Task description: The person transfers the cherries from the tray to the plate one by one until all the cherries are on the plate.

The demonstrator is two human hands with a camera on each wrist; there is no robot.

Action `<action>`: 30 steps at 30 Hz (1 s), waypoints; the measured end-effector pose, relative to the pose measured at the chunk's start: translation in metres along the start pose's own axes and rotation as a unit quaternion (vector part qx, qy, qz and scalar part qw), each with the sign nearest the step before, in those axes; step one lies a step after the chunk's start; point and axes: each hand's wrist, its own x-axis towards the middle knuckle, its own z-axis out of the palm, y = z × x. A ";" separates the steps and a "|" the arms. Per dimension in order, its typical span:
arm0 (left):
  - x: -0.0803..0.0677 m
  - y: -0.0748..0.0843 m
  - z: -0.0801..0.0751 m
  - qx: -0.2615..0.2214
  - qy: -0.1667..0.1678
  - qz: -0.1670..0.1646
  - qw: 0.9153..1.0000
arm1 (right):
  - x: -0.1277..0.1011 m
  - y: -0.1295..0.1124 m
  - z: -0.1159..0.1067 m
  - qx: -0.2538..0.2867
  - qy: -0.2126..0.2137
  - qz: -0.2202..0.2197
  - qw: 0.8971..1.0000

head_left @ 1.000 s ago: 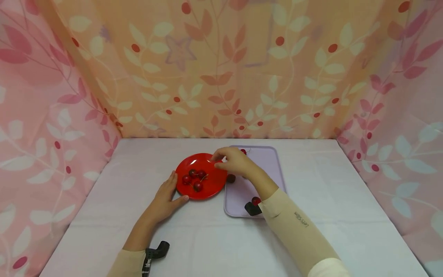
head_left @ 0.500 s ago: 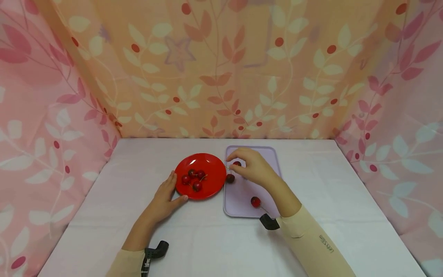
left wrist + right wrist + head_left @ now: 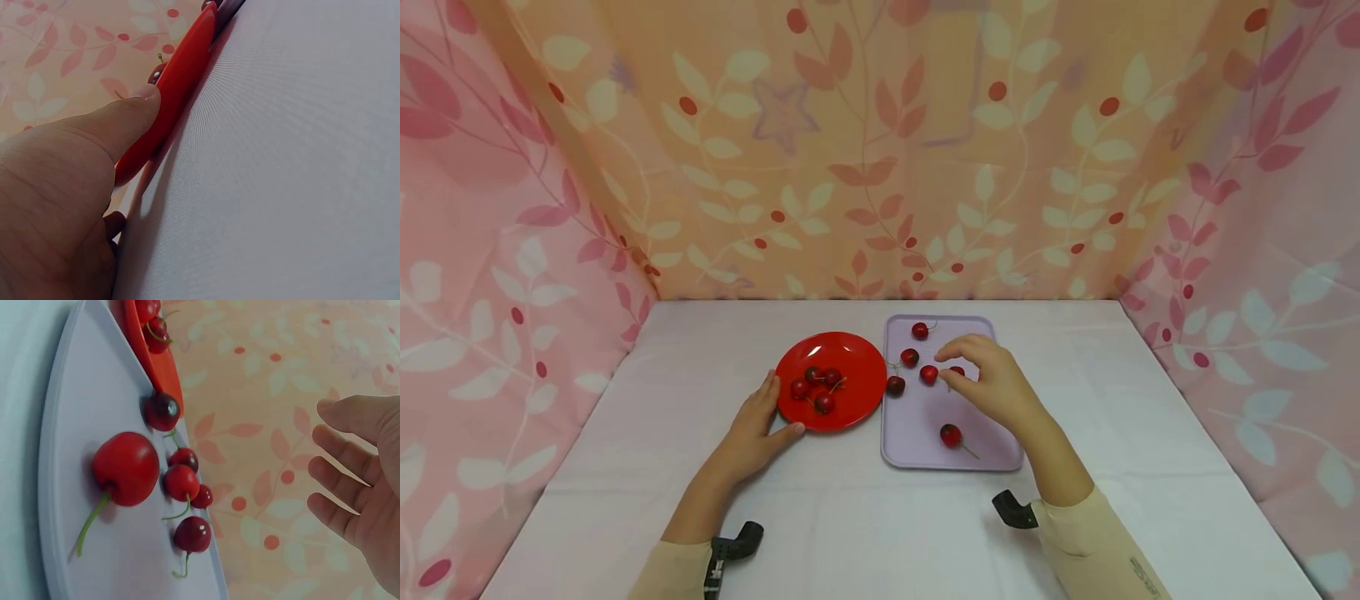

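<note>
Cherries [image 3: 817, 387] sit in a small cluster on the red plate [image 3: 857, 360], while five or six more lie loose on the lavender tray [image 3: 925, 446] just beside it. Your left hand [image 3: 752, 432] rests flat on the white tablecloth [image 3: 865, 525], thumb and fingers pressed against the plate's near rim, seemingly to keep the plate from sliding; the left wrist view shows the thumb [image 3: 125, 122] laid along that red edge, curled round nothing. Your right hand [image 3: 992, 385] hovers over the tray's middle, fingers loosely spread and holding nothing, as the right wrist view confirms with its relaxed fingers [image 3: 340, 465] clear of the fruit. Its fingertips are closest to a cherry [image 3: 957, 372] partly hidden beneath them and another cherry [image 3: 928, 374] just to its left. A lone cherry [image 3: 951, 435] with a long stem lies nearer you, well apart from the rest. One dark cherry [image 3: 895, 385] rests at the tray's left edge, against the plate. Leaf-patterned curtains [image 3: 880, 150] close in three sides; nothing blocks the short path between tray and plate.
</note>
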 end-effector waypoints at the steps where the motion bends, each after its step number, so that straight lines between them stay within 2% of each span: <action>1: 0.000 0.000 0.000 -0.002 0.000 -0.001 1.000 | -0.001 0.002 -0.001 0.000 0.003 0.002 1.000; 6: 0.000 0.000 0.000 -0.004 -0.002 -0.009 1.000 | -0.005 0.007 -0.007 0.002 0.012 0.016 1.000; 13: -0.001 0.001 0.001 -0.007 -0.003 -0.009 1.000 | -0.007 0.016 -0.012 -0.001 0.008 0.074 0.997; 30: -0.001 0.000 0.002 -0.005 0.000 0.001 1.000 | -0.013 0.070 -0.004 -0.015 0.002 0.134 0.991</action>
